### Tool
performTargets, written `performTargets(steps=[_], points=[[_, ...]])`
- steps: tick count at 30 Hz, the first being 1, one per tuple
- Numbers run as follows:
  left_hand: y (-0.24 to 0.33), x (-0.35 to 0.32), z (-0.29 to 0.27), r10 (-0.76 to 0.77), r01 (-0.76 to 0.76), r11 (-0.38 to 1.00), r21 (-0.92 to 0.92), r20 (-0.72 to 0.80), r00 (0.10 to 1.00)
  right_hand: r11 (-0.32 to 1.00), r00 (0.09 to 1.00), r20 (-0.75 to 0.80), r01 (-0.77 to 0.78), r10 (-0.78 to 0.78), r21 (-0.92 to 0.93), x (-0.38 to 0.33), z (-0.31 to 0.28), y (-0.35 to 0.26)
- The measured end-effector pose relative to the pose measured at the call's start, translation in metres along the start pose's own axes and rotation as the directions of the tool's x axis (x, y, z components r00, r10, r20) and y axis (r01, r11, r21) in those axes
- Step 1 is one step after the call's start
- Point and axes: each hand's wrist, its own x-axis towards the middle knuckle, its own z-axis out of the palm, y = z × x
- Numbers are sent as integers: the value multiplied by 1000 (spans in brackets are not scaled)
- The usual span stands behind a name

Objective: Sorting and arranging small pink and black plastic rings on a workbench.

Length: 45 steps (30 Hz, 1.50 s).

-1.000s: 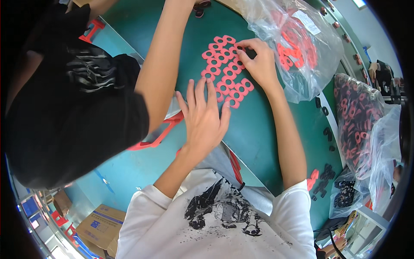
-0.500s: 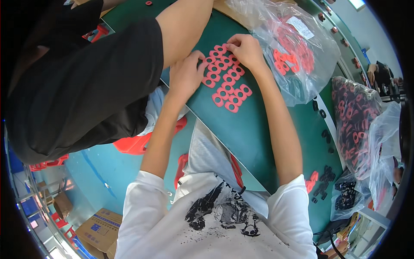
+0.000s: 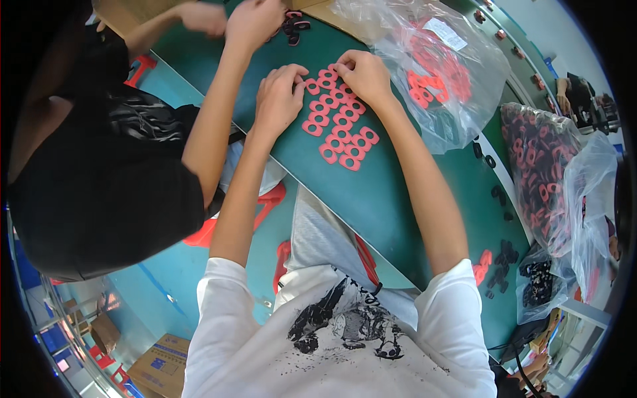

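Note:
Flat pink oval pieces with a round hole (image 3: 342, 120) lie in close, uneven rows on the green tabletop (image 3: 358, 205). My right hand (image 3: 365, 77) is at the far end of the rows, thumb and forefinger pinched at the edge of one pink piece. On the other side, my left hand (image 3: 279, 101) rests with fingers loosely bent and the thumb apart from the forefinger. Its fingertips are near a pink piece (image 3: 312, 86) at the group's far left corner, and nothing shows in its grasp.
A clear plastic bag (image 3: 458, 93) with pink pieces lies beyond my right forearm. Another bag (image 3: 537, 172) of dark and pink parts sits farther right. Small black parts (image 3: 505, 262) lie near my right elbow. A co-worker's hand (image 3: 255, 25) is over the table at far left, beside dark parts (image 3: 293, 28).
The co-worker's arm has drawn back from beside my left hand, uncovering dark parts at the far side. My left hand's fingers have lifted slightly away from the pieces. The view has shifted a little.

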Motion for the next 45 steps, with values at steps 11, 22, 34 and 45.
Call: performTargets(steps=[11, 22, 34, 45], points=[[153, -128, -3, -88, 18, 823, -568, -96, 991, 969, 960, -256, 163, -113, 183, -141, -106, -44], [276, -156, 81, 632, -351, 744, -569, 427, 647, 795, 560, -678, -604, 476, 59, -462, -189, -9], [271, -147, 90, 744, -555, 668, -496, 422, 518, 899, 835, -442, -420, 328, -126, -424, -178, -5], [219, -133, 33, 617, -405, 785, -468, 540, 572, 927, 876, -329, -375, 352, -9, -378, -168, -4]])
